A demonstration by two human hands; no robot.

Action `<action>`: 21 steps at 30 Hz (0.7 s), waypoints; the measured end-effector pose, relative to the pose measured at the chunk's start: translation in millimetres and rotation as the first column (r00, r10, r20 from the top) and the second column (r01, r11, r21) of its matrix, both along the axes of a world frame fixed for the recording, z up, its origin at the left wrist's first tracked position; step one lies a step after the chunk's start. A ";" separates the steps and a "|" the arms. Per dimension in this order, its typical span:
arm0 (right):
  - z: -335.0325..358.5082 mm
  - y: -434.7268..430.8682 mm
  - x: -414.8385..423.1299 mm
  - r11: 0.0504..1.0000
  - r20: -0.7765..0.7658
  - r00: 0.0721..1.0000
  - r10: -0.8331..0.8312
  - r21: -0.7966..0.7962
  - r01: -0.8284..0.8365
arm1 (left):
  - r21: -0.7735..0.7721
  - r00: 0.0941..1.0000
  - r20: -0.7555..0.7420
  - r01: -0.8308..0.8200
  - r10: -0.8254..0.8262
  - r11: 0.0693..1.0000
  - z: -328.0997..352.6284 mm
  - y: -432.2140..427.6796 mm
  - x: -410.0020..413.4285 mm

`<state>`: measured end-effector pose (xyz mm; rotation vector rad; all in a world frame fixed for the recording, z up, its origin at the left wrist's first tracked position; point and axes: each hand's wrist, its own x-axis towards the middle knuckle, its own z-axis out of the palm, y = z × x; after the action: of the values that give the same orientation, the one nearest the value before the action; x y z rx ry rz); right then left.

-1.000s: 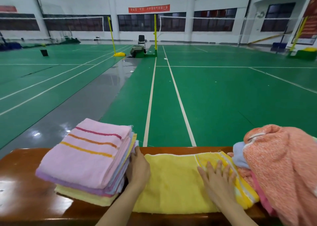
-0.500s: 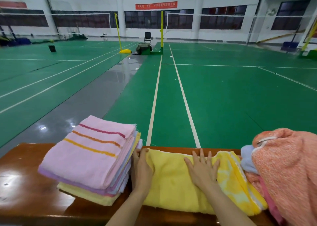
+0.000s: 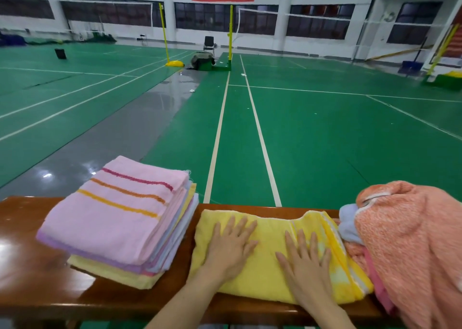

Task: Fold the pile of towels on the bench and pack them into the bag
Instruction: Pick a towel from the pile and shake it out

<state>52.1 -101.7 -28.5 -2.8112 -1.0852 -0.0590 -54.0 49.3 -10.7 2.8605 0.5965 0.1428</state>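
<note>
At the left of the desk (image 3: 30,278) sits the folded stack (image 3: 117,218), a pink striped towel on top, lying at about 9 o'clock from the hands and just beside the left one.

In the middle lies the yellow towel (image 3: 268,231), a partly folded band whose long axis runs from 9 to 3 o'clock across the desk, parallel to its front edge. Both hands lie flat on it with fingers spread and pointing toward 12 o'clock, gripping nothing. The left hand (image 3: 230,251) presses its left half and the right hand (image 3: 305,266) the right half, near the striped end.

At 3 o'clock the unfolded heap (image 3: 412,241), orange on top, touches the yellow towel's right end. No bag is in view.

Judging by this, the next fold would bring one short end over along the long axis. The right hand is nearer the striped end, while the left is nearer the stack where the towel would go.
</note>
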 end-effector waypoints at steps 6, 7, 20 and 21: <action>3.5 -1.0 -1.0 0.994 -0.174 0.983 0.063 -0.080 -0.077 | 0.035 0.966 -0.149 -0.208 0.211 0.978 -15.4 12.7 -13.2; 5.4 -1.0 -2.6 0.996 -0.198 0.979 0.049 -0.069 -0.063 | 0.033 0.963 -0.149 -0.224 0.226 0.974 -14.9 14.1 -15.2; 32.4 -54.9 -5.4 0.652 -0.476 0.741 -0.473 0.377 0.658 | -0.030 0.983 -0.030 -0.184 0.183 0.983 -18.2 16.5 -36.6; 36.6 -53.2 -6.4 0.538 -0.557 0.680 -0.478 0.427 0.727 | -0.029 0.983 -0.025 -0.183 0.182 0.983 -18.3 16.7 -38.7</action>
<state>45.8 -154.8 8.1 -2.2696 0.0966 0.0510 -92.6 66.0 -29.0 2.7766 0.8580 0.1289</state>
